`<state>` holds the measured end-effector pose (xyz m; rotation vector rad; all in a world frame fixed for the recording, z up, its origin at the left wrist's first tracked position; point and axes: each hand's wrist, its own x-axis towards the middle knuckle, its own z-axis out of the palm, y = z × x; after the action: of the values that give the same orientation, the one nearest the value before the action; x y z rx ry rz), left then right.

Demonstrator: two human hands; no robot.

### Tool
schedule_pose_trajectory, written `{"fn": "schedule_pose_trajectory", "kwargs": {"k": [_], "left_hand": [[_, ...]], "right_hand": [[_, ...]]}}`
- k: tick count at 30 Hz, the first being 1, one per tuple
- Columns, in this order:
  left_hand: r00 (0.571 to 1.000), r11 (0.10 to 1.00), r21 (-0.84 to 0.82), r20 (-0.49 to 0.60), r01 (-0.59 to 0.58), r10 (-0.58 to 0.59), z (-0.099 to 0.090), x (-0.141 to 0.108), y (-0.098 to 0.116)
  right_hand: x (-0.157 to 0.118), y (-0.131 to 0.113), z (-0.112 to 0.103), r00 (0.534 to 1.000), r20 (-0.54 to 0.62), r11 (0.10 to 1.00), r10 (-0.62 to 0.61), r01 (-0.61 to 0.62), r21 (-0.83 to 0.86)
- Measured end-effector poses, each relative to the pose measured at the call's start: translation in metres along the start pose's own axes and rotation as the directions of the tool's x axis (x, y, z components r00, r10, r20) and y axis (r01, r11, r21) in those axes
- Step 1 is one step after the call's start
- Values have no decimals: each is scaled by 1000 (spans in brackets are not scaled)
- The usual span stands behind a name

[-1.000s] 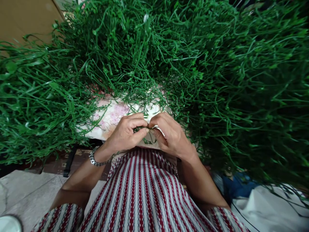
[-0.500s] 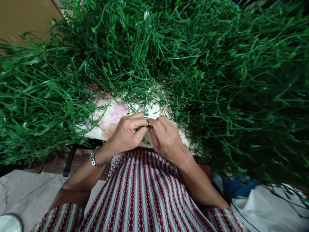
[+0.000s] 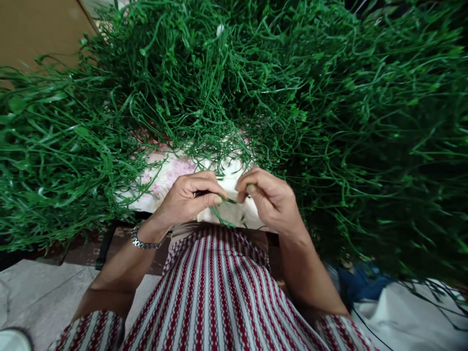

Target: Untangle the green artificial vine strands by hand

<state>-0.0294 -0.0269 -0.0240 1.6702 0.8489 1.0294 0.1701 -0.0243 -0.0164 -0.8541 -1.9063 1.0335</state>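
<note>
My left hand (image 3: pixel 193 195), with a metal-band watch at its wrist, pinches a short green plant stem (image 3: pixel 229 200) between thumb and forefinger. The tip of the stem points to the right, and thin strands dangle below it. Just to the right is my right hand (image 3: pixel 272 197), its fingers curled and pressed together close to the stem's tip. What those fingers hold, if anything, cannot be made out. Both hands are above a pale cloth with pink flowers (image 3: pixel 179 170) that has loose green bits on it.
A large heap of thin, tangled green stems (image 3: pixel 219 83) spreads across the back and both sides. A brown panel (image 3: pixel 36 29) is at the upper left. White cloth (image 3: pixel 413 312) and blue fabric (image 3: pixel 361 282) lie at the lower right; a round pale-topped object (image 3: pixel 14 340) is at the lower left.
My hands were together at the fingertips; my right hand has moved off to the right and turned. The stem in my left hand now shows in the gap.
</note>
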Motion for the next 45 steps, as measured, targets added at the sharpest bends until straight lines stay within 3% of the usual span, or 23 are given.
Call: {"fn": "schedule_pose_trajectory", "kwargs": {"k": [2, 6, 10, 13, 16, 20, 22, 24, 26, 28, 31, 37, 41, 42, 43, 45], "left_hand": [[993, 998, 9, -107, 60, -58, 6, -1, -2], [948, 992, -7, -294, 130, -126, 19, -1, -3], [938, 999, -25, -342, 45, -51, 25, 1, -7], [967, 991, -137, -255, -4, -32, 22, 1, -10], [991, 989, -150, -129, 15, -34, 17, -1, -9], [997, 971, 227, 4, 69, -72, 11, 0, 0], [995, 925, 379, 86, 22, -59, 9, 1, 4], [986, 905, 422, 166, -45, -29, 7, 2, 7], [959, 929, 355, 284, -103, -2, 4, 2, 10], [903, 967, 213, 428, -137, 34, 1, 3, 12], [832, 993, 22, 548, -115, 84, -2, 5, 13], [797, 993, -102, 593, -62, 111, -1, 4, 5], [745, 967, -253, 653, 43, 137, -13, -3, 8], [763, 956, -281, 635, 84, 120, -18, -4, 10], [808, 953, -280, 585, 117, 73, -22, -4, 12], [935, 970, -192, 345, 152, -79, -26, -2, 14]], "right_hand": [[1, 2, 7, 996, -76, 998, 54, -57, -42], [1, 5, 22, 1000, -25, 992, -5, 2, -125], [0, 7, 29, 993, -96, 978, -69, 48, -203], [0, 8, 25, 992, -98, 979, -75, 55, -197], [0, 8, 19, 997, -7, 981, -73, 71, -183], [0, 6, 12, 990, 97, 943, -103, 128, -307], [-1, 4, 10, 985, 138, 905, -100, 147, -398], [-2, 1, 8, 977, 190, 889, -94, 168, -425], [-2, -2, 6, 954, 279, 929, -106, 195, -316], [0, -5, 3, 917, 372, 977, -147, 193, -89], [2, -6, 2, 869, 452, 976, -201, 139, 167], [2, -9, 9, 845, 472, 964, -252, 179, 194], [-5, -17, 3, 843, 464, 948, -272, 151, 281], [-8, -18, -2, 865, 432, 943, -255, 123, 310], [-9, -18, -6, 898, 375, 939, -229, 101, 330], [-10, -16, -15, 969, 196, 951, -148, 85, 297]]}}
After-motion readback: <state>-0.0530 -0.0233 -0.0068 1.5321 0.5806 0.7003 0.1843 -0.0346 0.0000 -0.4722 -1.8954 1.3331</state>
